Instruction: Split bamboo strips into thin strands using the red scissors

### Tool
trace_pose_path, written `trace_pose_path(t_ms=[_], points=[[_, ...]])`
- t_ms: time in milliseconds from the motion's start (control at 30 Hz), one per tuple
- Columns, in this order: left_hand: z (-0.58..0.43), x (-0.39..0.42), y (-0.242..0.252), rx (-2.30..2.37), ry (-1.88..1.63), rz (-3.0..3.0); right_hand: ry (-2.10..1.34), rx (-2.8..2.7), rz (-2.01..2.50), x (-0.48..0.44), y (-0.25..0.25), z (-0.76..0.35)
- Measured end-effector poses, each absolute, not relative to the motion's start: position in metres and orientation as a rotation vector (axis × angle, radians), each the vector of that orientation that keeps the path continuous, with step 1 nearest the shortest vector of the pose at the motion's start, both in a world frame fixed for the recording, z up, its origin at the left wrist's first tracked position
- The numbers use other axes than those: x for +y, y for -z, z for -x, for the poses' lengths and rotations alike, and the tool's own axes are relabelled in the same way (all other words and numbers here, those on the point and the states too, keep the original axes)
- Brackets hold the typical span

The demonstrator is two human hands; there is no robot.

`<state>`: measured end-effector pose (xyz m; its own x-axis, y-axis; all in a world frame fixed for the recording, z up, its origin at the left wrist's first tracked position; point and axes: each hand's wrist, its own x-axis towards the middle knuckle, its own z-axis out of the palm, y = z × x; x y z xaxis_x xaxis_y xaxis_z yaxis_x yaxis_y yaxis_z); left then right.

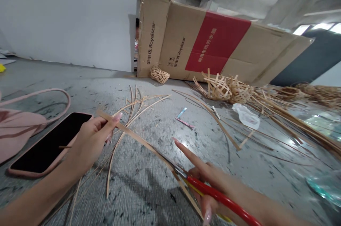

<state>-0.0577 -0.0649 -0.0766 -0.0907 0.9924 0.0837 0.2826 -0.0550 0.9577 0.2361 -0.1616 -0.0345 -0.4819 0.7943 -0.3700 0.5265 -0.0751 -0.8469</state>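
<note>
My left hand (92, 137) pinches one end of a long flat bamboo strip (138, 139) and holds it above the grey floor. My right hand (210, 183) grips red-handled scissors (213, 192), with the index finger stretched along them. The scissor blades sit against the strip near its lower end. Several loose bamboo strips (133, 109) lie on the floor under and beyond my hands.
A black phone in a pink case (50, 144) lies at the left beside a pink bag (18, 123). Small woven baskets (160, 74) (226, 89) sit before a flattened cardboard box (213, 45). A strip pile (293, 112) and crumpled plastic (246, 116) lie right.
</note>
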Motion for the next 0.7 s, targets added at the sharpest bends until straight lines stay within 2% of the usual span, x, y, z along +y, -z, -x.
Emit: trace_pose_path(t_ms=[367, 700], points=[[0.057, -0.064, 0.078, 1.444, -1.195, -1.355, -1.549, -1.924, 1.484, -0.161, 0.044, -0.236], [0.049, -0.065, 0.068, 1.468, -1.205, -1.336, -1.53, -1.976, 1.304, -0.163, 0.058, -0.244]])
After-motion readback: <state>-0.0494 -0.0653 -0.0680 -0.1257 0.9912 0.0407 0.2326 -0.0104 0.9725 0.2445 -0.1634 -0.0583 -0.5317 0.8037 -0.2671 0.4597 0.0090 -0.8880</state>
